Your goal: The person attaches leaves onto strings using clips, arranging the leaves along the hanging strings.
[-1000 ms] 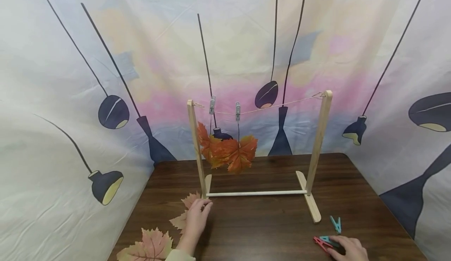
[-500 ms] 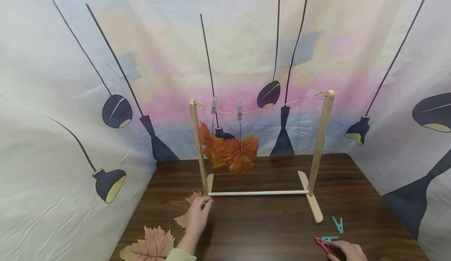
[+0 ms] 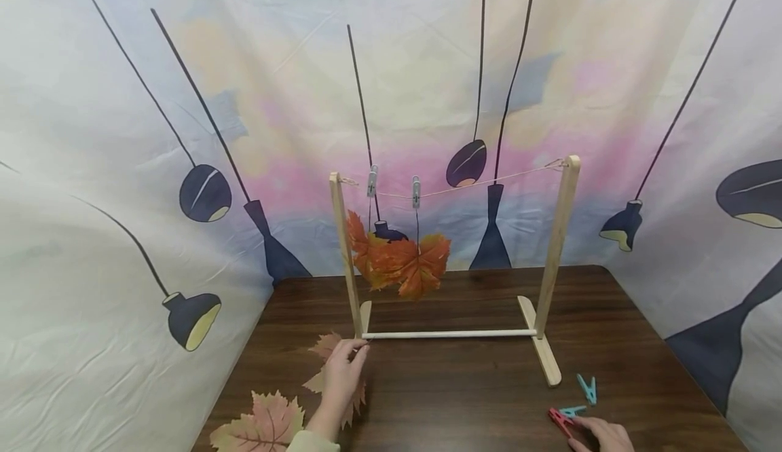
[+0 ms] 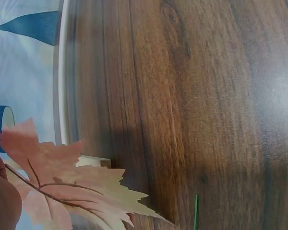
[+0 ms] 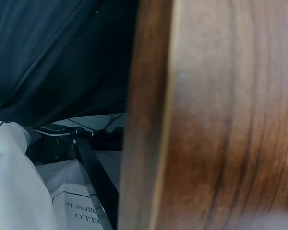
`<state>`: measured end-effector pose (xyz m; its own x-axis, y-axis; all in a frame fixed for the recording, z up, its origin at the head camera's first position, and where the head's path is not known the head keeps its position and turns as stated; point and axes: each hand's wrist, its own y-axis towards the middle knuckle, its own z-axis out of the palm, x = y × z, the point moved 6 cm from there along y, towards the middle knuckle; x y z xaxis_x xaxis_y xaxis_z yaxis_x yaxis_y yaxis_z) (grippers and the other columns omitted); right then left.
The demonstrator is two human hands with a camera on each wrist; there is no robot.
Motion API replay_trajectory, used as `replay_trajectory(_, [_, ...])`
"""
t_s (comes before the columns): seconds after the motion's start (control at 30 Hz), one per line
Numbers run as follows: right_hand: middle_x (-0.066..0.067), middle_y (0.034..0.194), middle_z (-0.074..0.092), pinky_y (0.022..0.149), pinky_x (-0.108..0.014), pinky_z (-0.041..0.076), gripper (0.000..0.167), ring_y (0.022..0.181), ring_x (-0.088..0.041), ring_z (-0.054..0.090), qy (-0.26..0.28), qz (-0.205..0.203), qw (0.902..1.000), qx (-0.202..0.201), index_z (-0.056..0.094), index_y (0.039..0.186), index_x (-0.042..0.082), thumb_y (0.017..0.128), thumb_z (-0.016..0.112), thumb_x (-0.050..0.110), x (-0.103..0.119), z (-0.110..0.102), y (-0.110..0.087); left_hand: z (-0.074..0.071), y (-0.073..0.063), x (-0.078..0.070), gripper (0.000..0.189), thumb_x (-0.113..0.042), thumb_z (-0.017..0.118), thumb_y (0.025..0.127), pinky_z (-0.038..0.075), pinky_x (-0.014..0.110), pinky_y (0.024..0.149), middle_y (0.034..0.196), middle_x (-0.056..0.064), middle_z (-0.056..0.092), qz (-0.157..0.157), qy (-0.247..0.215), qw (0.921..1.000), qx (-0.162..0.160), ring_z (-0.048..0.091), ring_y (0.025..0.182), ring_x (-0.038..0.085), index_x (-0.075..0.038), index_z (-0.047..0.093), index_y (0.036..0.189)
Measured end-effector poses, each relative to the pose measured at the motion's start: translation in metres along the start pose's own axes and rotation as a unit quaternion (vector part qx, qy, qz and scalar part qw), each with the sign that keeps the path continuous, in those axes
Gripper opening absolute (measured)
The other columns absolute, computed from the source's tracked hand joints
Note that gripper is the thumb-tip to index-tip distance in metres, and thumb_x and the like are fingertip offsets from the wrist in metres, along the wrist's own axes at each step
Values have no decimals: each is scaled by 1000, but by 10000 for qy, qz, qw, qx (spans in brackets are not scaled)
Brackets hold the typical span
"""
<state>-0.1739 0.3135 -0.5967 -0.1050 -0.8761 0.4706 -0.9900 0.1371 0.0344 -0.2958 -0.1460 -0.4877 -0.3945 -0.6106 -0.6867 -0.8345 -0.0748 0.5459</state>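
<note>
My left hand (image 3: pixel 342 372) pinches the stem of a pale pink-and-tan artificial maple leaf (image 3: pixel 326 345) in front of the rack's left foot. The left wrist view shows this leaf (image 4: pixel 62 189) hanging from my fingertips with its dark veins, part of the hand (image 4: pixel 2 191) at the left edge. At the lower right, my right hand (image 3: pixel 605 434) grips a red clothespin (image 3: pixel 559 419) by its near end between thumb and fingers. A teal clothespin (image 3: pixel 571 411) lies right behind it, and another teal clothespin (image 3: pixel 588 389) farther back. The right wrist view does not show the hand.
A wooden rack (image 3: pixel 552 248) with a string (image 3: pixel 489 182) stands mid-table. Two grey clothespins (image 3: pixel 416 193) hold orange maple leaves (image 3: pixel 418 265) on the string's left part. Another pale leaf (image 3: pixel 265 425) lies front left on the brown table (image 3: pixel 452 391). A patterned cloth (image 3: pixel 403 99) hangs behind.
The leaf in my left hand has turned, so a lobe shows right of the wrist. My right hand has closed on the red clothespin, whose legs look closer together. The view has shifted slightly.
</note>
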Motion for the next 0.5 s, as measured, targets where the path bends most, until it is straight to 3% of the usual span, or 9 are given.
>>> replay_trajectory(0.23, [-9,98,65,82,-49,39,50,92,-29,57,-29,-49,10000,-40,68,103,1,73,77,40,0,1,-1,-2,3,0,6,-4,70,82,46,23,54,83,0,62,-279,-274,9992,21,51,55,4,-7,71,88])
replay_trajectory(0.33, [-8,96,66,81,-47,39,45,91,-28,58,-29,-73,9999,-143,68,102,2,74,77,36,2,0,-2,-2,5,-1,7,-6,70,83,47,25,62,85,-3,63,-371,-182,9991,33,54,65,5,-9,72,90])
replay_trajectory(0.5, [-8,95,66,80,-45,38,36,91,-29,57,25,-47,9992,-404,69,99,2,76,76,29,7,-6,-4,-3,9,-5,7,-7,68,85,48,38,79,89,-1,65,-377,-63,9993,35,60,87,18,-9,72,90])
